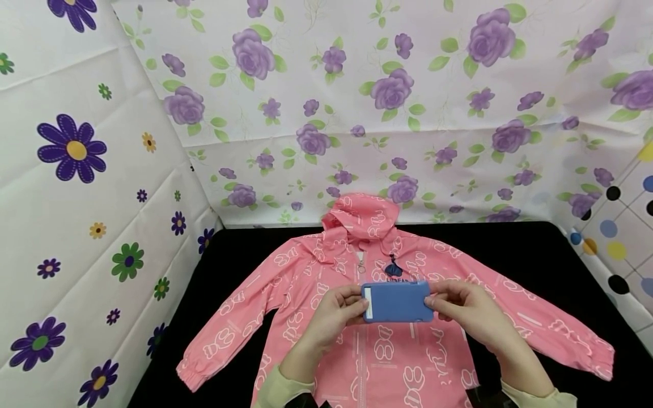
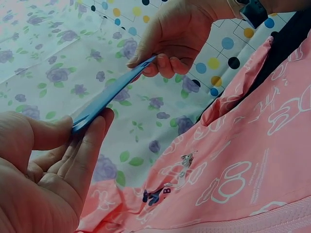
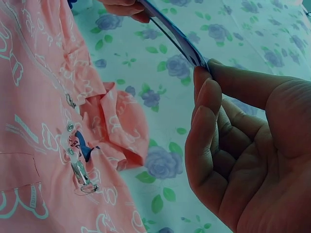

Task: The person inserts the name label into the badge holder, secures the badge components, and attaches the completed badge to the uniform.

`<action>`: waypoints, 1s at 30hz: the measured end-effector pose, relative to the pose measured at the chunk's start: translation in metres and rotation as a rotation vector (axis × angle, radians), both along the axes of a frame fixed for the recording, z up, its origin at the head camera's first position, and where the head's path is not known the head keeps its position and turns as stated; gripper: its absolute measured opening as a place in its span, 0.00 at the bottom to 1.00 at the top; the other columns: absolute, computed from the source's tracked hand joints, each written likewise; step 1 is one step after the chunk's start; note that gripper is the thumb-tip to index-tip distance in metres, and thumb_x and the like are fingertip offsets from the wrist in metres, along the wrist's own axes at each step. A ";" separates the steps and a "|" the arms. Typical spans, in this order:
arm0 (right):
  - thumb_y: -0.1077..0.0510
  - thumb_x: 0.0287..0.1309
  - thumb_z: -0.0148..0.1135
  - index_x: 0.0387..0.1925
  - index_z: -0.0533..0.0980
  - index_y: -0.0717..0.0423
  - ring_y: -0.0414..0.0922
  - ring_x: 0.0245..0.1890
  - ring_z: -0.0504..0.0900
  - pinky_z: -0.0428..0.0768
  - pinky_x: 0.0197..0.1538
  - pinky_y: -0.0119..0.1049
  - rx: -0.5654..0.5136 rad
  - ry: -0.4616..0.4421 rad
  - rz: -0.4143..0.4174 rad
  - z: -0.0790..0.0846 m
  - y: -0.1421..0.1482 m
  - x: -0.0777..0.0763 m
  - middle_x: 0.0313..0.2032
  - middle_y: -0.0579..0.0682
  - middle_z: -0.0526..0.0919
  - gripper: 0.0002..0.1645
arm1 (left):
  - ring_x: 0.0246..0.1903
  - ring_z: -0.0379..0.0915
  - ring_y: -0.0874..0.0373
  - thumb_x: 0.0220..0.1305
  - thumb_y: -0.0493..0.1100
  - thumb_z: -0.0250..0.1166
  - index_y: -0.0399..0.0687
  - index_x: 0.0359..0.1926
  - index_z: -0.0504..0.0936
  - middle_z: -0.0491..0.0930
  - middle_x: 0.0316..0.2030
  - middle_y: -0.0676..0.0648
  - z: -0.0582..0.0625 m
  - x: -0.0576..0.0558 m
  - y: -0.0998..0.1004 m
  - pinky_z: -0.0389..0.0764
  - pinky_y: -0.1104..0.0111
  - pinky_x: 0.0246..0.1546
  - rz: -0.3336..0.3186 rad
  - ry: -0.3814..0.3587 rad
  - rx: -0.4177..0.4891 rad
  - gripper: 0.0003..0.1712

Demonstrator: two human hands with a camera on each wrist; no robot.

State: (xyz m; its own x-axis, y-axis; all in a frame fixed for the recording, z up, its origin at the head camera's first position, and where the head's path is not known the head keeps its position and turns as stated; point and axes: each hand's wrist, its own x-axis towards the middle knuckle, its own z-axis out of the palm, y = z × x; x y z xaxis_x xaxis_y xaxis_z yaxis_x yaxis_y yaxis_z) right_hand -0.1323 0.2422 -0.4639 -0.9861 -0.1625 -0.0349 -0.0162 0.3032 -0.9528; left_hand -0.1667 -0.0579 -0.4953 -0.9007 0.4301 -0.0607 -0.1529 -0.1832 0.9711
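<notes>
A flat blue card holder (image 1: 399,302), with a white strip along its left end, is held level above a pink hooded jacket (image 1: 388,357). My left hand (image 1: 334,314) pinches its left end between thumb and fingers. At the opposite end, my right hand (image 1: 466,309) pinches it the same way. Seen almost edge-on in the left wrist view, the card holder (image 2: 114,94) looks thin. The jacket lies spread out with its sleeves to either side and its hood (image 1: 364,215) at the far end. A dark blue motif (image 1: 393,268) shows on its chest.
Under the jacket is a black table surface (image 1: 490,238). Behind it hangs a cloth with purple roses (image 1: 311,139). A flower-printed cloth (image 1: 76,226) stands at the left, and a dotted one (image 1: 619,226) at the right. A ring-shaped zip pull (image 1: 361,266) sits near the jacket's neck.
</notes>
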 end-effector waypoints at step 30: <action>0.56 0.75 0.68 0.59 0.79 0.76 0.52 0.42 0.92 0.91 0.47 0.41 -0.119 -0.059 0.147 -0.002 -0.002 0.000 0.44 0.61 0.91 0.25 | 0.34 0.88 0.60 0.70 0.27 0.68 0.16 0.53 0.80 0.89 0.40 0.36 -0.002 -0.001 -0.001 0.91 0.63 0.43 0.006 0.020 -0.017 0.16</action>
